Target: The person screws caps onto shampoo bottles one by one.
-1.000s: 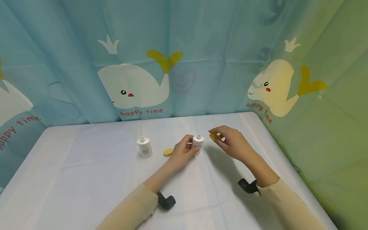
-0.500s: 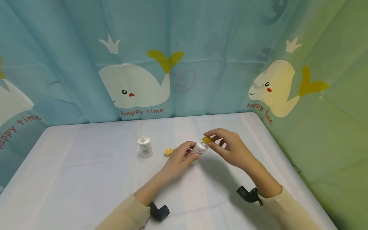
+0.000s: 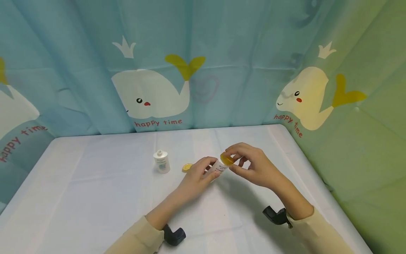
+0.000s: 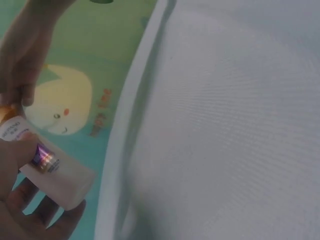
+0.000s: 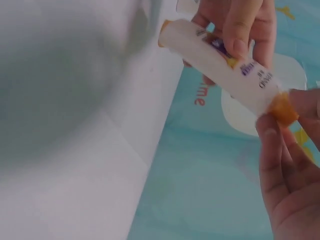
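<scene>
My left hand (image 3: 194,179) grips a small white bottle (image 3: 218,168) round its body, tilted with its top toward the right. Printed lettering and a purple-gold picture show on the bottle (image 4: 65,180) in the left wrist view. My right hand (image 3: 255,166) pinches a yellow cap (image 3: 226,159) between thumb and fingers, over the bottle's top, whose neck is hidden under it. In the right wrist view the orange-looking cap (image 5: 284,109) sits against the bottle's end. A second white bottle (image 3: 162,163) stands upright and uncapped to the left, its bare neck showing.
Another yellow cap (image 3: 186,168) lies on the white-covered table (image 3: 95,190), just behind my left hand. A blue curtain (image 3: 222,88) printed with whales hangs along the table's back edge, and a green one (image 3: 358,158) lines the right side. Each wrist carries a dark camera mount.
The right hand has brought the yellow cap left onto the bottle's bare neck. The left hand has tilted the bottle from upright toward the right. The second bottle and loose cap stay put.
</scene>
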Tool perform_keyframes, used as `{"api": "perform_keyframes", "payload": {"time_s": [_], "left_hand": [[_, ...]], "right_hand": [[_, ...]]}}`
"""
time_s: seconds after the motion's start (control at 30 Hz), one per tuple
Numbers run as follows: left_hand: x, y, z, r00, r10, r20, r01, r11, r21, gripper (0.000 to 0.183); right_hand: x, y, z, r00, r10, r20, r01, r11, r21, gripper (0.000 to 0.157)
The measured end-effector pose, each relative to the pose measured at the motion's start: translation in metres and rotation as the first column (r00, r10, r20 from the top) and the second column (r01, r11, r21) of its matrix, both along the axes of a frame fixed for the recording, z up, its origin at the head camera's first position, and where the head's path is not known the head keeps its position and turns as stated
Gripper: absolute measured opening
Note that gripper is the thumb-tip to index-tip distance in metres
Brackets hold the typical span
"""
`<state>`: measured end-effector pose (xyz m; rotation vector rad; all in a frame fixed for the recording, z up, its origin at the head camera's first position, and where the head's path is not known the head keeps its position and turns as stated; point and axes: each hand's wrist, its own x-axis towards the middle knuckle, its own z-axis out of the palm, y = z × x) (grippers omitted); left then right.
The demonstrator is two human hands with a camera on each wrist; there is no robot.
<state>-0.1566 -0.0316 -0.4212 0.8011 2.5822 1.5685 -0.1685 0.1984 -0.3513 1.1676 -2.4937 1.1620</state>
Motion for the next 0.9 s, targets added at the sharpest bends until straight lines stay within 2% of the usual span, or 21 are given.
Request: {"api": "perform_keyframes", "payload": {"time_s": [0.13, 0.33, 0.6, 0.77, 0.9], "left_hand": [[0.001, -0.001, 0.002, 1.000, 0.005, -0.006, -0.005, 1.000, -0.017, 0.035], [0.003, -0.002, 0.003, 1.000, 0.000, -0.018, -0.001, 0.998, -0.057, 0.035], [0.004, -0.002, 0.004, 0.999, 0.012, -0.034, -0.013, 0.998, -0.056, 0.033], [0.004, -0.004, 0.005, 0.999, 0.031, -0.017, -0.032, 0.997, -0.064, 0.034], [0.004, -0.007, 0.005, 1.000, 0.029, -0.013, -0.029, 0.998, -0.063, 0.034]], "right_hand": [[-0.001, 0.003, 0.001, 1.000, 0.022, -0.019, -0.022, 1.000, 0.022, 0.039], [-0.002, -0.001, -0.003, 0.997, -0.040, -0.067, 0.041, 0.999, 0.010, 0.030], [0.000, -0.008, -0.006, 0.985, -0.109, -0.134, 0.106, 0.994, -0.023, 0.028], [0.001, -0.004, -0.006, 0.993, -0.064, -0.099, 0.060, 0.998, -0.036, 0.033], [0.000, -0.002, -0.006, 0.994, -0.009, -0.110, 0.005, 0.999, -0.031, 0.038]]}}
